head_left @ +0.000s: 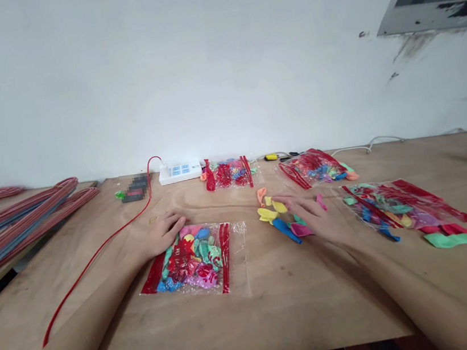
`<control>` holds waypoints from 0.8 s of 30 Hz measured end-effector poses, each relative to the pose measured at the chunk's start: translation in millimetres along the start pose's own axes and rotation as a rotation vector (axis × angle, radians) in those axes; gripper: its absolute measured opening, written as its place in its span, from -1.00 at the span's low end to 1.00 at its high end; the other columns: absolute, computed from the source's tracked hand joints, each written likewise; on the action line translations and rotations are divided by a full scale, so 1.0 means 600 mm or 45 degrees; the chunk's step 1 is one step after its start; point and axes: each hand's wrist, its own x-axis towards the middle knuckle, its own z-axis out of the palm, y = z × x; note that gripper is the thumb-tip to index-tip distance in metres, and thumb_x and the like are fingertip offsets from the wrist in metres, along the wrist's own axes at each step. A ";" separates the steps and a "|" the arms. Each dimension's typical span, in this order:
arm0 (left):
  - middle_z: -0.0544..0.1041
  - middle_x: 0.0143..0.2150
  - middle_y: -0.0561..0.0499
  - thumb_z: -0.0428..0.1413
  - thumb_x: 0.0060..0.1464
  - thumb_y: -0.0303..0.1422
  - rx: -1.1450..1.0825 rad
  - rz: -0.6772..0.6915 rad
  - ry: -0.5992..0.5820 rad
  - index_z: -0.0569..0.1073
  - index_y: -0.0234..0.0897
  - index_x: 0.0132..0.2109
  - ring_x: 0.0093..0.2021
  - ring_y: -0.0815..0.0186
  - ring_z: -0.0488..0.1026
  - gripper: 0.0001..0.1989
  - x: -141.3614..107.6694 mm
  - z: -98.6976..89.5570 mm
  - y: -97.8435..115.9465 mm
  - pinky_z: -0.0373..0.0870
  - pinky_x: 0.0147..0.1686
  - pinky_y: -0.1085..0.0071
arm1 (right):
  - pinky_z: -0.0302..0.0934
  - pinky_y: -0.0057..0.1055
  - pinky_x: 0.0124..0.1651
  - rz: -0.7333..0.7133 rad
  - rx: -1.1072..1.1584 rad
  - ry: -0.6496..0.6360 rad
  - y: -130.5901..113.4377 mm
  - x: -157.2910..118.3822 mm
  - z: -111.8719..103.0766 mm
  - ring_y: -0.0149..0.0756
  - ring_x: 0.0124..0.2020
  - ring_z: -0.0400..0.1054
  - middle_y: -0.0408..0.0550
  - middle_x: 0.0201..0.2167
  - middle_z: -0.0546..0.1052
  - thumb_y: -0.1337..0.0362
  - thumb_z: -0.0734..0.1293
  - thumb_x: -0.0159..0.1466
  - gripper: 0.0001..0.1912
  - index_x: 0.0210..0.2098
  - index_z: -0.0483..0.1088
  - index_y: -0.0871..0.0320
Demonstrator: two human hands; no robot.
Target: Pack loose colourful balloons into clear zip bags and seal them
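A clear plastic bag of balloons [193, 258] with red printing lies flat in front of me. My left hand [160, 234] rests at its upper left corner, palm down with the fingers stretched out. To the right of that bag is a small group of loose balloons, among them a blue balloon [286, 231], a yellow balloon [268, 214] and an orange balloon [261, 196]. Over the right side of this group is my right hand [314, 219], fingers extended and apart, touching some balloons; it partly hides a green one.
More balloon bags lie at the back middle [228, 173], back right [316, 167] and right [405, 204], with balloons beside them. A white power strip [180, 172] with a red cord [108, 237] sits by the wall. Bundled pink and blue rods [20, 220] lie at left.
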 end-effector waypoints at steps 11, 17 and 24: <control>0.63 0.12 -0.06 -0.15 0.50 0.11 0.003 -0.008 -0.005 0.65 -0.12 0.07 0.17 0.04 0.55 -0.41 -0.001 0.001 -0.003 0.44 0.31 0.06 | -0.08 0.31 0.56 -0.287 -0.371 -0.169 0.036 0.008 0.041 0.13 0.48 0.21 0.06 0.37 0.49 -0.12 0.14 0.56 -0.45 0.29 0.53 -0.03; 0.64 0.12 -0.07 -0.15 0.50 0.10 0.008 0.001 -0.007 0.64 -0.12 0.07 0.17 0.04 0.55 -0.42 0.000 -0.002 0.003 0.46 0.28 0.06 | 0.11 0.34 0.46 -0.379 -0.651 -0.188 0.079 0.019 0.031 0.21 0.48 0.19 0.09 0.44 0.39 -0.08 0.20 0.54 -0.52 0.22 0.60 -0.07; 0.65 0.10 -0.06 -0.16 0.49 0.12 0.018 0.007 -0.005 0.64 -0.14 0.05 0.14 0.04 0.56 -0.40 0.001 -0.007 0.011 0.48 0.26 0.09 | -0.01 0.29 0.55 -0.311 -0.600 -0.237 0.103 0.027 0.031 0.14 0.49 0.18 0.02 0.21 0.61 -0.11 0.11 0.58 -0.45 0.11 0.65 -0.03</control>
